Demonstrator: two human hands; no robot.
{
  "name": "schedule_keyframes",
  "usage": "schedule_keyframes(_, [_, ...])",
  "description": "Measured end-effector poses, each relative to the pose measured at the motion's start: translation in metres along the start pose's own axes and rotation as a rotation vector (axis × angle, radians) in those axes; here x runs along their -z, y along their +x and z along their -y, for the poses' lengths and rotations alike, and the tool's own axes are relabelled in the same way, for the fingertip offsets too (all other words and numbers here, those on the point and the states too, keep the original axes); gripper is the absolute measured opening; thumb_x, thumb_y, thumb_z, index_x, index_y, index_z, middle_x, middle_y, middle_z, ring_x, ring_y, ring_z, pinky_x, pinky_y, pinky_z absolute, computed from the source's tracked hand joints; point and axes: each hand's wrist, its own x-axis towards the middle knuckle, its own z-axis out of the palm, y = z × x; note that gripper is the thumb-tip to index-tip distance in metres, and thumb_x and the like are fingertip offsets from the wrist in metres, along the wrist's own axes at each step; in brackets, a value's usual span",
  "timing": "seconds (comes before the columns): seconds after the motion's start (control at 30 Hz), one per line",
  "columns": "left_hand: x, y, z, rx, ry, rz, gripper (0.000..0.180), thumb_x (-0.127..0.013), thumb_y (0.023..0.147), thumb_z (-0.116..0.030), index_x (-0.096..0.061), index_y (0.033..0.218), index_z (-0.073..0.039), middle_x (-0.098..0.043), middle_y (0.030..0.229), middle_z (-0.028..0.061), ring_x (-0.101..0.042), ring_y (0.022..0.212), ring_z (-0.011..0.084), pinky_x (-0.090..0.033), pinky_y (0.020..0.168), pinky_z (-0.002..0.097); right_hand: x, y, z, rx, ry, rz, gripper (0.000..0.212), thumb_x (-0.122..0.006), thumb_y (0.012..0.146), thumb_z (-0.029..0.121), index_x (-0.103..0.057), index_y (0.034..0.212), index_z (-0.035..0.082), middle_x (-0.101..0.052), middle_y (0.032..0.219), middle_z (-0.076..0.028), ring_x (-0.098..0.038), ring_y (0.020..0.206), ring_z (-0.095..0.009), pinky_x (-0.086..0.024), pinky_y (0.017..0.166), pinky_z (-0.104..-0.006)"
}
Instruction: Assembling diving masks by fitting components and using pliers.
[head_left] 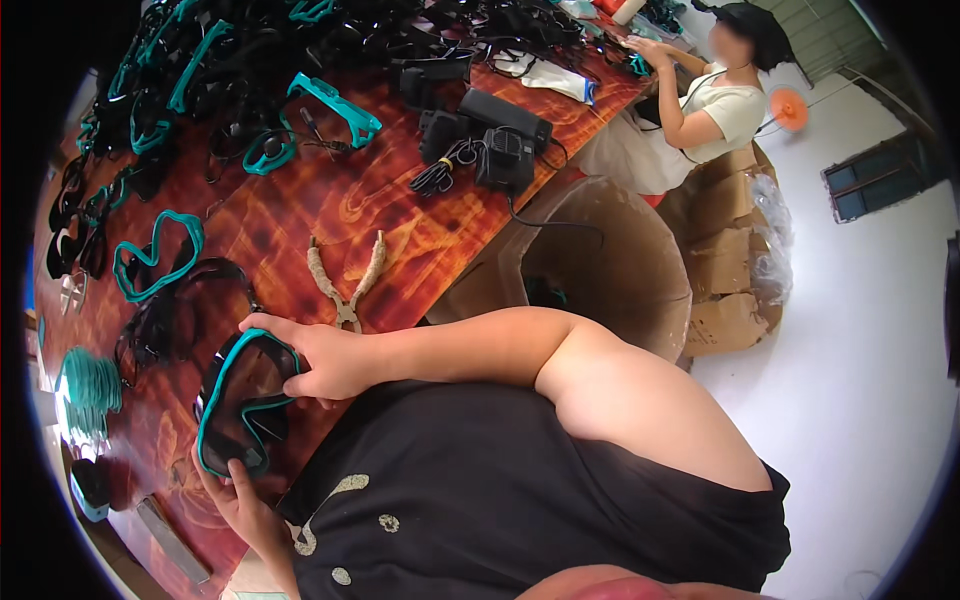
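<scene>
A dive mask (240, 400) with a teal rim and dark tinted lenses is held above the near left of the table. My right hand (335, 362) is closed on its upper end, thumb on the near side and fingers over the rim. At the mask's lower end, my left hand (240, 505) grips the edge between thumb and fingers. Just beyond lies a loose teal mask frame (158, 256), beside black mask parts (155, 330) partly covered by the mask. Pliers (345, 285) with wrapped handles rest spread apart near my right wrist.
Black and teal mask parts (200, 60) heap across the far table (330, 210). Black power adapters (505, 155) with cords sit by the right edge, above a large brown bin (610, 260). Teal rings (90, 390) stack at left. A co-worker (715, 110) sits beyond cardboard boxes (725, 260).
</scene>
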Motion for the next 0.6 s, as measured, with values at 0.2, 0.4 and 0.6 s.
schedule_keyframes(0.2, [-0.016,-0.008,-0.04,0.216,0.109,0.101,0.063,-0.058,0.101,-0.017,-0.028,0.156,-0.011,-0.062,0.122,0.0151,-0.071,0.08,0.0207,-0.055,0.057,0.028,0.006,0.002,-0.002,-0.025,0.077,0.029,0.089,-0.059,0.089,0.001,-0.008,0.158,0.021,-0.065,0.085,-0.008,-0.065,0.063,-0.016,-0.054,0.053,-0.0307])
schedule_keyframes(0.4, [-0.023,-0.013,-0.033,0.05,0.039,0.077,0.064,-0.061,0.098,-0.008,-0.03,0.154,-0.01,-0.066,0.11,0.0118,-0.069,0.063,0.0195,-0.055,0.051,0.0272,-0.002,0.007,-0.019,0.142,0.043,-0.079,0.083,-0.058,0.09,-0.003,-0.017,0.157,0.023,-0.065,0.104,-0.011,-0.064,0.06,-0.014,-0.055,0.057,-0.0302])
schedule_keyframes(0.6, [-0.016,-0.005,-0.034,0.159,-0.21,0.062,0.059,-0.058,0.101,-0.012,-0.031,0.154,-0.01,-0.067,0.112,0.0135,-0.068,0.058,0.0213,-0.057,0.05,0.0285,0.0,0.005,0.003,-0.085,0.072,0.006,0.084,-0.06,0.091,0.001,-0.015,0.159,0.023,-0.062,0.116,-0.014,-0.066,0.062,-0.016,-0.055,0.058,-0.0306])
